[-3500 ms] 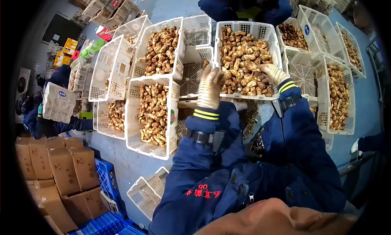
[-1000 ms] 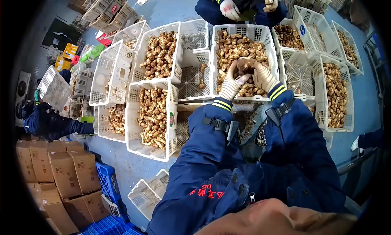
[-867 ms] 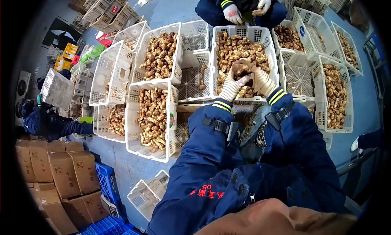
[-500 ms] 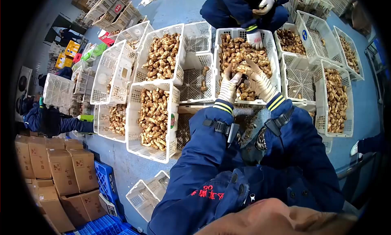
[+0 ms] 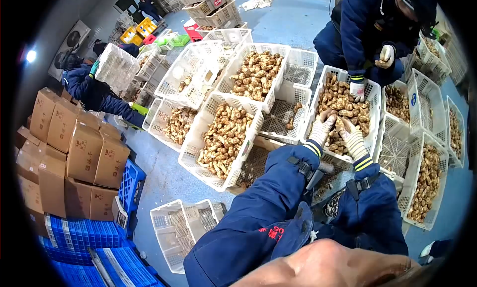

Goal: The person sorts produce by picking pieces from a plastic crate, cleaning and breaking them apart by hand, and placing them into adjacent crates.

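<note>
Head | both hands (image 5: 322, 129) (image 5: 353, 139) over mushrooms (image 5: 332, 95) in white crate (image 5: 375, 105) | partly curled; cannot tell if gripping

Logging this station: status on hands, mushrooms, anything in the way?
Left hand, right hand at mushrooms in white crate. Co-worker's hand in same crate, far end. Possible obstruction.

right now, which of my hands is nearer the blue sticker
Right: in view, your right hand is below and left of the blue sticker; your left hand is farther left.

Knobbly, pale-patched brown mushrooms (image 5: 343, 105) in a jumble inside a white crate (image 5: 375, 108)
</note>
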Demonstrator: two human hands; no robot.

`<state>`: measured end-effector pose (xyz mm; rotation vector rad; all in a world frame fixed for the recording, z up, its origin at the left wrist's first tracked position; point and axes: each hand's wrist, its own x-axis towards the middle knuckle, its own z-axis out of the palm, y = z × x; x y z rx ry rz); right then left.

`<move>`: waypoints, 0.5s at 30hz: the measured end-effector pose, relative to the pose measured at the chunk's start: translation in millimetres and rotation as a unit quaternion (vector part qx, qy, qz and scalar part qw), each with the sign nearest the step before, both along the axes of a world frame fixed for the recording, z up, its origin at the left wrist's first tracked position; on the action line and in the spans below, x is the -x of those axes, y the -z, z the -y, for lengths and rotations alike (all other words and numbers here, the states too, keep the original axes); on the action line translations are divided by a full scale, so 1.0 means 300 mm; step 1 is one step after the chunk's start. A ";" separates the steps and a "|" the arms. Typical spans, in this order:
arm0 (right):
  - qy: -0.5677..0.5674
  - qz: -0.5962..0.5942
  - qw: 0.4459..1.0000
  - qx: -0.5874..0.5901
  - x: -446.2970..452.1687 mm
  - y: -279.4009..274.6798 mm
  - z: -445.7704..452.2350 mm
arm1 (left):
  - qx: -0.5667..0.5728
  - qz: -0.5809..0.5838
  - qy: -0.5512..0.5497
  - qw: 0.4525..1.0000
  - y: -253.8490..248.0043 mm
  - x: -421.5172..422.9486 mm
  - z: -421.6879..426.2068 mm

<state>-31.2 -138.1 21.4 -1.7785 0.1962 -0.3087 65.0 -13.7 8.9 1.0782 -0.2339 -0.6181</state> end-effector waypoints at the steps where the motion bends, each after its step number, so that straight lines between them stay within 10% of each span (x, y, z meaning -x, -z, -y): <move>1: 0.004 0.001 0.999 -0.038 0.002 0.001 -0.007 | -0.007 0.014 0.000 1.000 0.004 -0.006 -0.001; 15: 0.021 -0.048 0.938 -0.342 0.026 -0.087 -0.005 | -0.019 0.028 0.000 0.999 0.034 -0.009 -0.003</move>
